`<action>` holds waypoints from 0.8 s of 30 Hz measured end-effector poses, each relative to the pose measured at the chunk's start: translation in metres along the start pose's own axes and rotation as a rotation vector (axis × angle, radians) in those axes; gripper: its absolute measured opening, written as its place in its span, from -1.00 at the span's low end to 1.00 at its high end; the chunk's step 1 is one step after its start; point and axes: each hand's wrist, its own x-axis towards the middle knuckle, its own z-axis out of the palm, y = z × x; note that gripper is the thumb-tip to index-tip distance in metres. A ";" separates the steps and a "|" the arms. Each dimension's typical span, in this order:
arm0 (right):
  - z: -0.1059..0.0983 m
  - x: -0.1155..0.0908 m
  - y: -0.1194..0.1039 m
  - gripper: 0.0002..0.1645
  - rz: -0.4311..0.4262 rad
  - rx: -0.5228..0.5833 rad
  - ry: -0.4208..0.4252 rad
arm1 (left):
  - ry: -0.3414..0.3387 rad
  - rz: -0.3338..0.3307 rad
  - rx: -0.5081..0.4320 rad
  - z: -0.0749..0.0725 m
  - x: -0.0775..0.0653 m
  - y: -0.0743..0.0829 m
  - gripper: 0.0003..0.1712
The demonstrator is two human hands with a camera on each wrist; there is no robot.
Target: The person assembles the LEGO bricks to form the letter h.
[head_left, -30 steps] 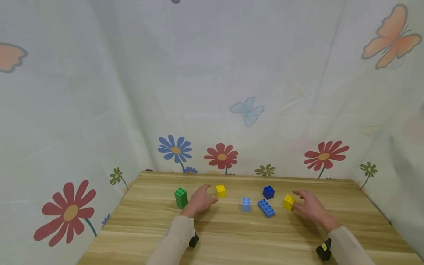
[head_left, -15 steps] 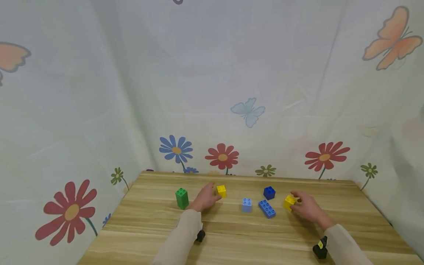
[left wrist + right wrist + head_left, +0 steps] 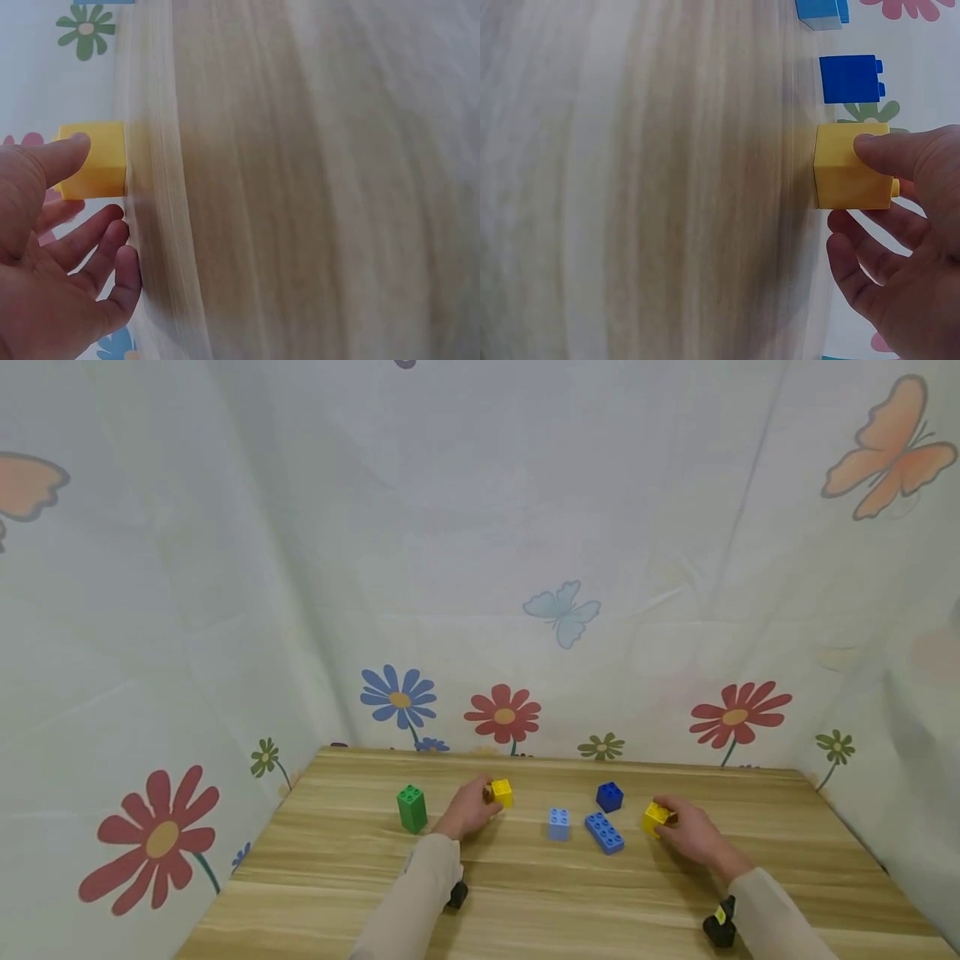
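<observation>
My left hand (image 3: 467, 810) pinches the left yellow brick (image 3: 502, 793), which rests on the table near its back edge. In the left wrist view the thumb lies on the near face of that yellow brick (image 3: 103, 161); the other fingers curve below and behind it. My right hand (image 3: 696, 837) holds the right yellow brick (image 3: 654, 820) between thumb and fingers. The right wrist view shows the thumb against this yellow brick (image 3: 847, 176), its studs turned toward the palm. The index fingertips are partly hidden behind both bricks.
Between the hands lie a light blue brick (image 3: 558, 827), a longer blue brick (image 3: 604, 833) and a dark blue brick (image 3: 610, 797). A tall green brick (image 3: 412, 810) stands left of the left hand. A flower-printed curtain (image 3: 465, 568) rises behind the wooden table (image 3: 555, 902).
Both hands have closed in on the yellow bricks. The left hand moved right and its fingers came onto its brick; the right hand shifted slightly left and gripped its own. Other bricks stayed put.
</observation>
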 end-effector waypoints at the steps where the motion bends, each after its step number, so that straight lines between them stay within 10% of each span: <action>1: 0.000 0.000 0.000 -0.46 0.008 -0.001 -0.002 | 0.001 -0.002 0.001 0.000 0.000 0.000 -0.56; 24: 0.000 -0.005 -0.008 -0.48 0.039 -0.031 -0.021 | -0.039 -0.013 -0.014 -0.005 -0.009 0.010 -0.71</action>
